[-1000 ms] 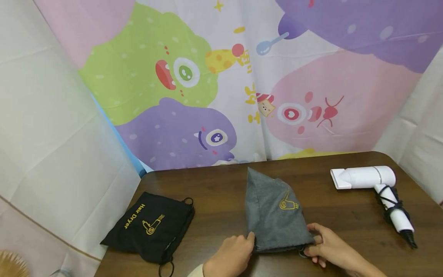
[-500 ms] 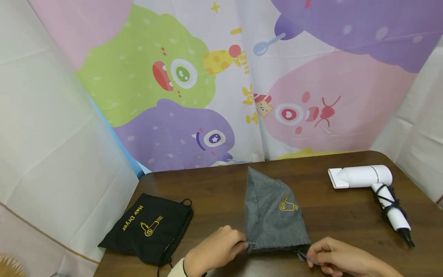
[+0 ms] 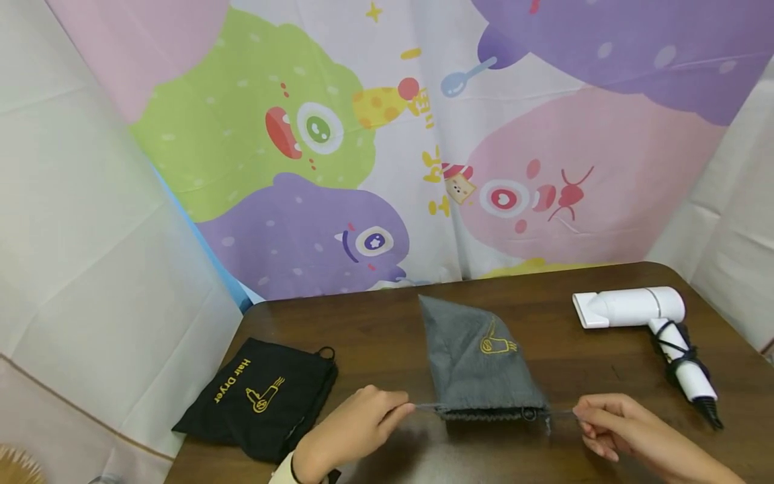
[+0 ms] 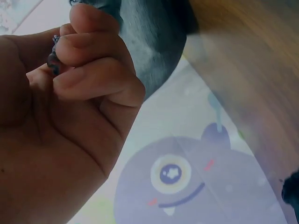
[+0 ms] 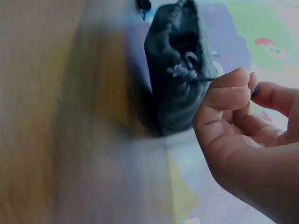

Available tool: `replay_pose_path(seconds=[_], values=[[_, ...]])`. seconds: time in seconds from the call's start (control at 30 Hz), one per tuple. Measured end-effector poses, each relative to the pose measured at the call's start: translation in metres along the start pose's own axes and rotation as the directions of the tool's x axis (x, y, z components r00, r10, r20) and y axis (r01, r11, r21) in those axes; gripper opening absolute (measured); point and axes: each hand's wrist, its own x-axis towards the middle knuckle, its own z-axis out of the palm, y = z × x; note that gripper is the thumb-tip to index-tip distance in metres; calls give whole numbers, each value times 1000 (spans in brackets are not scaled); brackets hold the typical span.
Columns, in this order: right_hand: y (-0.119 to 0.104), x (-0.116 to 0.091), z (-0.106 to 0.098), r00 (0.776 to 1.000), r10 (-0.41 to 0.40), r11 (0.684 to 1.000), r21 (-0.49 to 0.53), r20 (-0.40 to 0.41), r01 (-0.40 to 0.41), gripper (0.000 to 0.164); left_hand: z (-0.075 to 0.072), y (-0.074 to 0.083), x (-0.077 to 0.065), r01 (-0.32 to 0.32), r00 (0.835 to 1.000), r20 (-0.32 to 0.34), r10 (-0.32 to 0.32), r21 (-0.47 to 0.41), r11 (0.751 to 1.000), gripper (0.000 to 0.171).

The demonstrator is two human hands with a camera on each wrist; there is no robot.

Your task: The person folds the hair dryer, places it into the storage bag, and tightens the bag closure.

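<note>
A grey drawstring bag (image 3: 484, 363) with a yellow hair dryer print stands at the middle of the table, its gathered mouth facing the person. My left hand (image 3: 363, 420) pinches the drawstring at the bag's left side, fingers curled. On the other side, my right hand (image 3: 623, 427) pinches the drawstring's right end between thumb and fingers. Both cords run taut and level out from the mouth. In the right wrist view the bag's mouth (image 5: 187, 37) is partly open, with a knotted cord (image 5: 182, 72) beside it. What the bag holds is hidden.
A black drawstring bag (image 3: 266, 396) marked "Hair Dryer" lies at the table's left. At the right rests a white hair dryer (image 3: 635, 308), black cord wound round its handle. The brown table (image 3: 363, 336) ends at a cartoon-printed curtain (image 3: 338, 134).
Both hands have moved apart, the left one leftward and the right one rightward, drawing the cords out straight. The grey bag's mouth has lifted slightly and gathered.
</note>
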Motion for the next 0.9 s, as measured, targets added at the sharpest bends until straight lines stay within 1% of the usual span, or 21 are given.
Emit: replay_pose_path(seconds=[0.13,0.27,0.3,0.43,0.5,0.6,0.7,0.8,0.9], values=[[-5,-10,-8,996,-46,997,-70,-71,41,35,-5,-2,-8,30,999,-18,-30,-23,999,41],[-9,-19,-13,987,-54,993,-109,-152,38,36,-9,-5,-17,52,998,-27,-53,-55,997,41],[-9,-21,-14,984,-69,992,-119,-162,50,36,-10,-6,-19,54,998,-31,-56,-60,997,40],[-11,-28,-17,972,-74,990,-133,-225,45,35,-13,-9,-27,56,997,-53,-60,-68,996,40],[-11,-31,-18,963,-104,985,-162,-247,65,34,-14,-10,-31,56,996,-59,-60,-72,996,40],[-10,-34,-19,942,-121,976,-208,-314,56,34,-16,-11,-36,51,996,-73,-56,-71,996,40],[-8,-37,-20,909,-162,964,-258,-385,63,34,-17,-13,-41,42,994,-98,-48,-59,997,40],[-6,-40,-21,876,-221,947,-308,-428,89,33,-17,-17,-45,33,992,-120,-39,-48,998,41],[-4,-44,-22,847,-268,928,-361,-459,98,33,-17,-21,-51,46,992,-118,-54,-71,996,42]])
